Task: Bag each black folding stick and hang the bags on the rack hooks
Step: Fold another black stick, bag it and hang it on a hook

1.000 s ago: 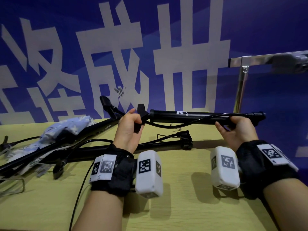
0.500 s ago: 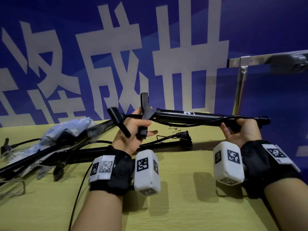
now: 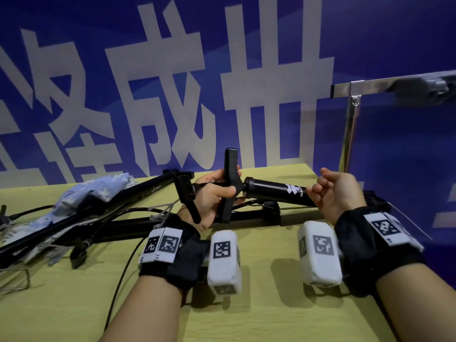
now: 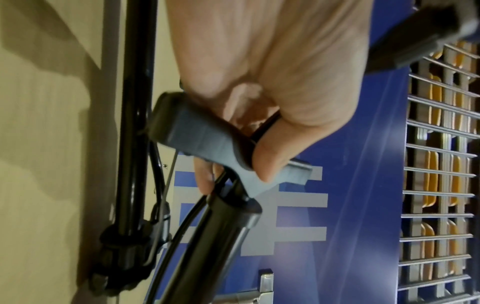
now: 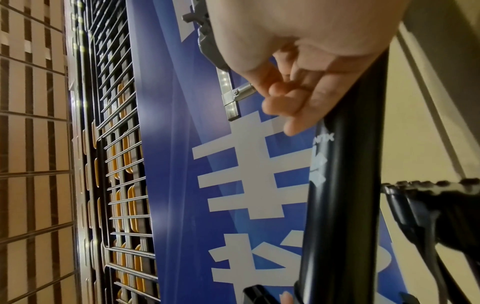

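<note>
My left hand (image 3: pixel 228 193) grips the T-handle (image 3: pixel 230 169) of a black folding stick (image 3: pixel 276 193), held just above the table; the handle stands upright. In the left wrist view my thumb and fingers (image 4: pixel 270 160) wrap the handle (image 4: pixel 207 142) where it joins the tube (image 4: pixel 215 236). My right hand (image 3: pixel 318 191) is by the tube near its white logo. Its fingers (image 5: pixel 285 98) are loosely curled beside the stick (image 5: pixel 342 185), not round it. A light blue bag (image 3: pixel 98 191) lies crumpled at the left. The chrome rack (image 3: pixel 352 124) stands at the back right.
Two more black sticks lie on the yellow table (image 3: pixel 271 317): one flat behind my hands (image 3: pixel 246 215), one slanting left (image 3: pixel 148 193) with its handle (image 3: pixel 187 196) before my left hand. A thin black cable (image 3: pixel 123 267) trails toward the front. A blue banner wall is behind.
My left hand has turned the T-handle upright and closed round it. My right hand has let go of the far end and slid left along the tube to the logo.
</note>
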Demonstrator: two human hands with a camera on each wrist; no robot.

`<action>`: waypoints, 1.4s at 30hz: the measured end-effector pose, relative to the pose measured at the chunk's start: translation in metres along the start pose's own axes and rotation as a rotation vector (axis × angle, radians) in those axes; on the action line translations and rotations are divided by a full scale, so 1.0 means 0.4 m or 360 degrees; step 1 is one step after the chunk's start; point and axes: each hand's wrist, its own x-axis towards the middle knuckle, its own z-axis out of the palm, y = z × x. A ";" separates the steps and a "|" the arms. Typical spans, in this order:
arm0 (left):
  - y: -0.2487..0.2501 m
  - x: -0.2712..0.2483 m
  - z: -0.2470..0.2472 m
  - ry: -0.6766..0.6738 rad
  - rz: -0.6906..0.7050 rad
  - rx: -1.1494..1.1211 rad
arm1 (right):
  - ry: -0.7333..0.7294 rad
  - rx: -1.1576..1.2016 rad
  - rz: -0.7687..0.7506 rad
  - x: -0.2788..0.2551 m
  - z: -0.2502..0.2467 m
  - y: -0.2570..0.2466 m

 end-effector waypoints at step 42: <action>0.043 0.142 -0.139 0.0998 0.0267 0.0011 | -0.0592 -0.2781 0.0076 0.046 0.019 -0.028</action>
